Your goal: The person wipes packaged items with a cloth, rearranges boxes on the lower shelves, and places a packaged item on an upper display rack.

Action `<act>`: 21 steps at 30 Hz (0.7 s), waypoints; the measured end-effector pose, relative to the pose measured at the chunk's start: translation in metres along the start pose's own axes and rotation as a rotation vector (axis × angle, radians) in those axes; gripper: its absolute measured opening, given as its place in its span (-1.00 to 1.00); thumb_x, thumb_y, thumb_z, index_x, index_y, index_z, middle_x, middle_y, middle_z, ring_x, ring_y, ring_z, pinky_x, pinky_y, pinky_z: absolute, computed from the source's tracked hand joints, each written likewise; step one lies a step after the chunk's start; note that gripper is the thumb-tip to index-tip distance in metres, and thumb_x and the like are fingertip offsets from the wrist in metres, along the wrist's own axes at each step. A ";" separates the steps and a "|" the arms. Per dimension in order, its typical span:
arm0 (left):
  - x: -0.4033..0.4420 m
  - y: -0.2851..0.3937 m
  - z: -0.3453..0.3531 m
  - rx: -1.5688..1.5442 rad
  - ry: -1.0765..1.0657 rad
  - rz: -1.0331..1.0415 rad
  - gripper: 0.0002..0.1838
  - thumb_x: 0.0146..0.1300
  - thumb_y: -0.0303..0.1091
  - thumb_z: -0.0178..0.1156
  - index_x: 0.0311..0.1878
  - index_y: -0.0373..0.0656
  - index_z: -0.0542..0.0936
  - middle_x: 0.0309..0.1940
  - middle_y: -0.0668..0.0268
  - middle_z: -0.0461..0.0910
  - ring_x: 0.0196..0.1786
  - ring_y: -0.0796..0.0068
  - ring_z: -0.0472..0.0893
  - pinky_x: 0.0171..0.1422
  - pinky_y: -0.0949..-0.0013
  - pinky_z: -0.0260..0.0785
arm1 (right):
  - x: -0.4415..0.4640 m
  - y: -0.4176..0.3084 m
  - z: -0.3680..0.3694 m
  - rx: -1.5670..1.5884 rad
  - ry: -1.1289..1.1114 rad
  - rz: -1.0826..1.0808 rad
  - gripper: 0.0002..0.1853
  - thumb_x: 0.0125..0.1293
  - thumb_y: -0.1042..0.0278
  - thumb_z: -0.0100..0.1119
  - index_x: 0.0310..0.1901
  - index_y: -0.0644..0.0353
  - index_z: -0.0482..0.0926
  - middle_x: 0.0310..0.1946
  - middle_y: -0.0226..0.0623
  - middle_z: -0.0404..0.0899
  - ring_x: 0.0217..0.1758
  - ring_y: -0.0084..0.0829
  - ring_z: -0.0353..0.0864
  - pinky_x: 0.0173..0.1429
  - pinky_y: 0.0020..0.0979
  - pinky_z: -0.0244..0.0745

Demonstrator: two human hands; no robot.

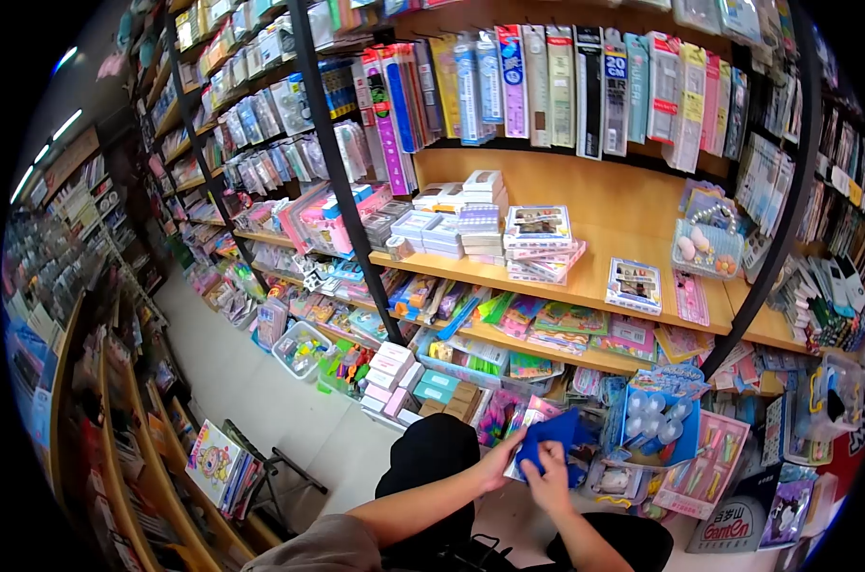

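Observation:
In front of my knees, both hands are on a folded dark-blue piece; whether it is cloth or a thin pouch I cannot tell. My left hand grips its left edge, next to a pale, shiny edge. The curled fingers of my right hand press on its front. Behind it, partly hidden, is a colourful packet. A blue tray of clear plastic cups stands to the right of my hands.
Rulers in packets hang above a wooden shelf that holds stacked boxes. Small cartons and a clear bin sit low at the left. A rack of books borders the aisle floor. A dark Ganten carton stands at right.

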State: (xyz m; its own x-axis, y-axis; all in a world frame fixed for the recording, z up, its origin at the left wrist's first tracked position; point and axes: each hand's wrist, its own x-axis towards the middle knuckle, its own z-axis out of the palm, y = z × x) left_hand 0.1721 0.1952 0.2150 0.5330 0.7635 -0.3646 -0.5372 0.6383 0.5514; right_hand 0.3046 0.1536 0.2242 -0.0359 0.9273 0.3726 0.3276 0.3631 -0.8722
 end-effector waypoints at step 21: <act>0.001 -0.038 -0.052 0.639 -0.267 0.087 -0.30 0.13 -0.48 0.19 0.35 -0.19 0.15 0.20 0.30 0.35 0.18 0.52 0.33 0.26 0.45 0.12 | -0.001 0.047 -0.035 -0.043 0.544 0.495 -0.69 0.31 0.22 0.03 -0.19 0.39 0.47 -0.39 -0.19 0.54 -0.35 -0.38 0.48 -0.22 -0.37 0.38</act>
State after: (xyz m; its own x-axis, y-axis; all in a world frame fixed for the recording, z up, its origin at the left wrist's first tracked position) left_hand 0.1589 0.1765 0.1541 0.6920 0.7066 -0.1476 -0.1388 0.3310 0.9334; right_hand 0.3530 0.1665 0.1942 0.5954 0.8017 0.0531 0.2216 -0.1004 -0.9700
